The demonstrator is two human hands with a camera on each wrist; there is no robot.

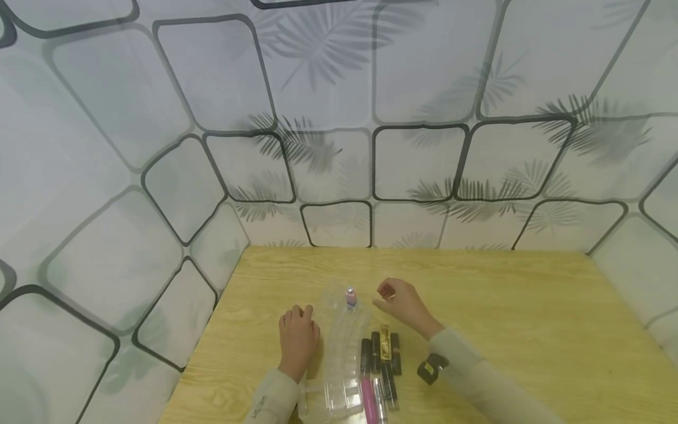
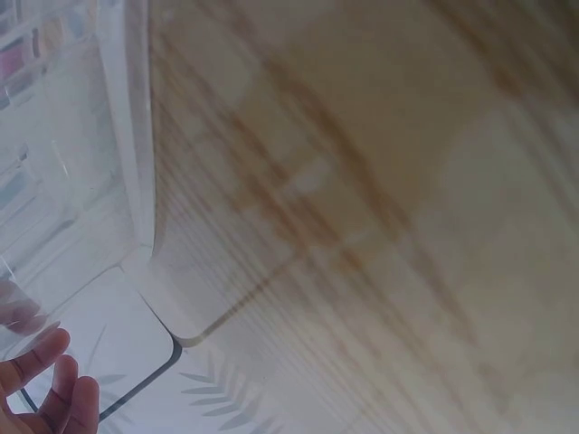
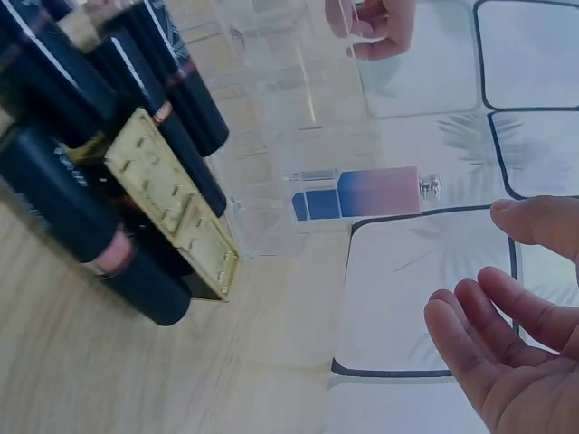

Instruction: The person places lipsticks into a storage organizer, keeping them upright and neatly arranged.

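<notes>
A clear plastic organizer [image 1: 343, 353] with rows of compartments stands on the table. One pink-and-blue lipstick tube [image 1: 351, 297] stands upright in its far end; the tube [image 3: 380, 192] shows a silver knob in the right wrist view. To the right of this tube, apart from it, my right hand [image 1: 404, 301] hovers with loosely bent fingers and nothing held. My left hand [image 1: 298, 337] is along the organizer's left side, fingers relaxed and holding nothing; whether it touches the plastic I cannot tell. Its fingertips [image 2: 56, 348] appear at lower left in the left wrist view.
Right of the organizer lie several black lipstick tubes [image 1: 366, 356], a gold embossed one [image 1: 385, 343], a pink tube [image 1: 368, 400] and a silvery clear tube [image 1: 379, 400]. The wooden table [image 1: 529, 330] meets a patterned curtain [image 1: 418, 165] at its back and left.
</notes>
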